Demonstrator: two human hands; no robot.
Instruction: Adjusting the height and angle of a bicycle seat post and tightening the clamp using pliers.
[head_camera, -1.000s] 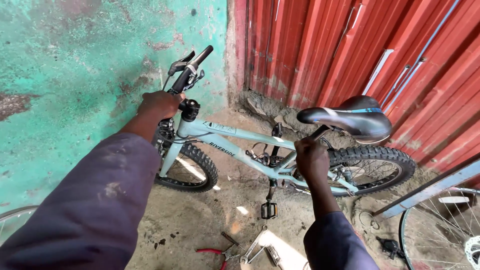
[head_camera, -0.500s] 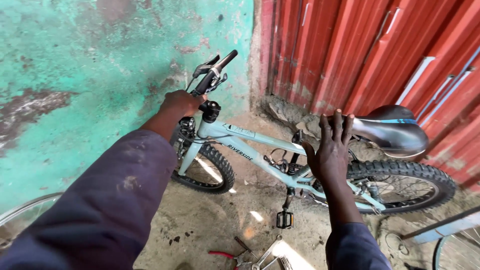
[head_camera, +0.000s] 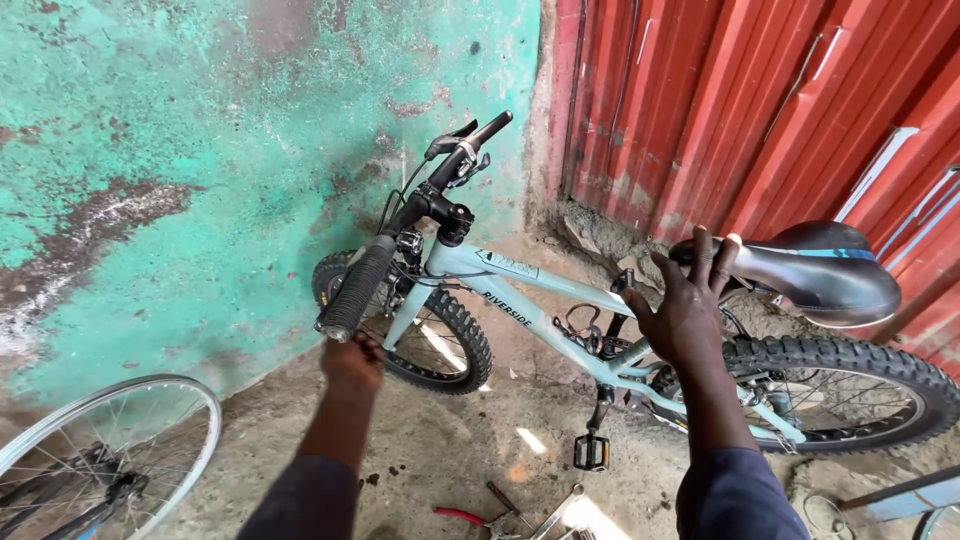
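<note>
Bicycle (head_camera: 560, 320), pale blue and small-framed, is standing just ahead of my hands in the head view, leaning toward the corner where a flaking green wall (head_camera: 180, 170) is meeting a red corrugated metal sheet (head_camera: 760, 110). My left hand (head_camera: 352, 362) is sitting just under the near end of the black handlebar grip (head_camera: 357, 288), fingers curled and touching it from below; whether it is truly gripping I cannot tell. My right hand (head_camera: 688, 312) is spreading wide, fingers splayed, the fingertips reaching the nose of the black saddle (head_camera: 822, 272) just beyond them, holding nothing. I am judging the frame as stiff metal tube, fairly light for two hands, though the front end is looking free to swing, so the ribbed rubber grip and the firm smooth saddle or the top tube are seeming the surest holds. Below my right wrist a knobby rear tyre (head_camera: 850, 385) and a black pedal (head_camera: 591, 452) are showing; the knobs are looking coarse and dusty. Off beyond my left forearm a bare spoked wheel (head_camera: 105, 455) is leaning, its rim shiny. Near my elbows red-handled pliers (head_camera: 462, 517) are lying on gritty ground.
</note>
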